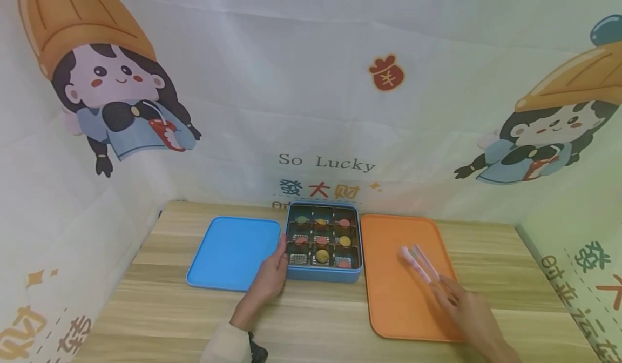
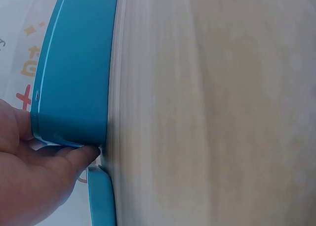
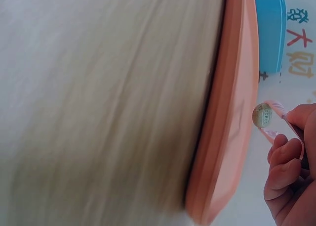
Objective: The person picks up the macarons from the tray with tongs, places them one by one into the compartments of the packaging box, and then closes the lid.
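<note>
A blue tin box point(image 1: 324, 275) stands on the table, its dark divided insert holding round pink, yellow and green discs in most compartments. My left hand point(image 1: 269, 274) holds the box by its left front corner; in the left wrist view the thumb is at the rim and fingers point(image 2: 81, 157) lie along the side wall. Above an orange tray point(image 1: 393, 298), my right hand point(image 1: 466, 311) grips small pink tongs point(image 1: 421, 263). Between the tong tips in the right wrist view is a greenish round disc point(image 3: 262, 115) with raised marks.
A flat blue lid point(image 1: 235, 252) lies on the wooden table point(image 1: 311, 320) left of the box. The orange tray sits close against the box's right side. Behind the table hangs a printed white cloth point(image 1: 272, 82), which also covers both sides.
</note>
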Available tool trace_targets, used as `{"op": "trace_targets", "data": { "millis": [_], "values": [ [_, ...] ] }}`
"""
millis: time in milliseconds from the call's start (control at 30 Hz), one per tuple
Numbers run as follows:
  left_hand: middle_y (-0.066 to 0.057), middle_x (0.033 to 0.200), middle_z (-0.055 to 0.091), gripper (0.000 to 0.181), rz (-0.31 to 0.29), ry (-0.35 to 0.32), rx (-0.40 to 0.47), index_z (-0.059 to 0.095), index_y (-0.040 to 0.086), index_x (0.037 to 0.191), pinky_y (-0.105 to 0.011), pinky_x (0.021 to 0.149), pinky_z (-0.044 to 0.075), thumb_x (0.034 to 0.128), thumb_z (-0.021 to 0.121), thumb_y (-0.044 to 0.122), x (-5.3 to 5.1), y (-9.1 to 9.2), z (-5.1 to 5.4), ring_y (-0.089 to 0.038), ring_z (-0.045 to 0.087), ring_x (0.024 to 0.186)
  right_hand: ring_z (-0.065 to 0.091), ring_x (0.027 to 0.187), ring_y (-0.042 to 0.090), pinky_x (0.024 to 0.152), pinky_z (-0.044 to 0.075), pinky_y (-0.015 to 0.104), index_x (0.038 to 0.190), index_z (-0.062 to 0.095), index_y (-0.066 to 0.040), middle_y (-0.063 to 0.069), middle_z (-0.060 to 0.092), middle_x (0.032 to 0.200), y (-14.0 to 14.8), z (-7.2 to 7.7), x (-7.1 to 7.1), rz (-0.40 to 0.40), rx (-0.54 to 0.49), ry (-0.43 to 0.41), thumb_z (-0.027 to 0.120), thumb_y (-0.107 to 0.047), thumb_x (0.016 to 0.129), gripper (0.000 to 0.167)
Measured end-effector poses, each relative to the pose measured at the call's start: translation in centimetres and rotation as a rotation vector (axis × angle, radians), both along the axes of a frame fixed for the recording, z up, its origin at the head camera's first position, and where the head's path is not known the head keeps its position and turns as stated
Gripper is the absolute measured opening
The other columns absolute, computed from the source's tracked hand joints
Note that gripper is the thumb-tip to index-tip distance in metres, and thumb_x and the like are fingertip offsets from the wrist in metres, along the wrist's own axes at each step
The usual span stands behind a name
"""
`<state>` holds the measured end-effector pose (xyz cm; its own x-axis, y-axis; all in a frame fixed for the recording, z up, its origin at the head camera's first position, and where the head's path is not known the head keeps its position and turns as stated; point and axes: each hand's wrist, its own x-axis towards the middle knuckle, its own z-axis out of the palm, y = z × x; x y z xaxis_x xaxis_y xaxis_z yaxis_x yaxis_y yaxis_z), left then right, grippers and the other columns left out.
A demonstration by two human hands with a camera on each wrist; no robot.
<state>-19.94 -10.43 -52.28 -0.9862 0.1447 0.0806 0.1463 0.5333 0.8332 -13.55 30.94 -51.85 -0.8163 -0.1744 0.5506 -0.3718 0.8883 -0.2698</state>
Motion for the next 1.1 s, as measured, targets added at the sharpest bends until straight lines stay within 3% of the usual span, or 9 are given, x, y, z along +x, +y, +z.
{"op": "trace_targets", "data": {
  "millis": [200, 700, 1100],
  "values": [
    [-0.027, 0.157, 0.024, 0.053, -0.003, 0.002, 0.006, 0.018, -0.007, 0.154, -0.055, 0.116, 0.031, 0.1057, 0.033, 0.006, 0.0, 0.0, 0.1, -0.043, 0.029, 0.143, 0.016, 0.045, -0.010, 0.035, 0.023, 0.015, 0.109, 0.074, 0.001, -0.020, 0.027, 0.050, -1.4, 0.7, -0.4, -0.009, -0.037, -0.055, 0.080, -0.009, 0.079, 0.032],
    [-0.026, 0.157, 0.027, 0.053, 0.011, -0.006, -0.004, 0.019, -0.005, 0.155, -0.055, 0.115, 0.032, 0.1057, 0.034, 0.007, 0.0, 0.0, 0.1, -0.043, 0.031, 0.142, 0.010, 0.045, -0.015, 0.035, 0.018, 0.009, 0.112, 0.072, 0.004, -0.025, 0.020, 0.050, -5.0, 2.2, -1.3, 0.079, -0.069, -0.085, 0.078, -0.008, 0.082, 0.033],
    [-0.026, 0.156, 0.027, 0.052, 0.010, -0.002, -0.011, 0.020, -0.006, 0.155, -0.055, 0.114, 0.034, 0.1057, 0.034, 0.007, 0.0, 0.0, 0.1, -0.043, 0.033, 0.141, 0.017, 0.046, -0.013, 0.035, 0.021, 0.011, 0.113, 0.073, 0.001, -0.021, 0.029, 0.051, -7.7, 3.1, -2.0, 0.133, -0.088, -0.074, 0.078, -0.010, 0.083, 0.033]
  ]
}}
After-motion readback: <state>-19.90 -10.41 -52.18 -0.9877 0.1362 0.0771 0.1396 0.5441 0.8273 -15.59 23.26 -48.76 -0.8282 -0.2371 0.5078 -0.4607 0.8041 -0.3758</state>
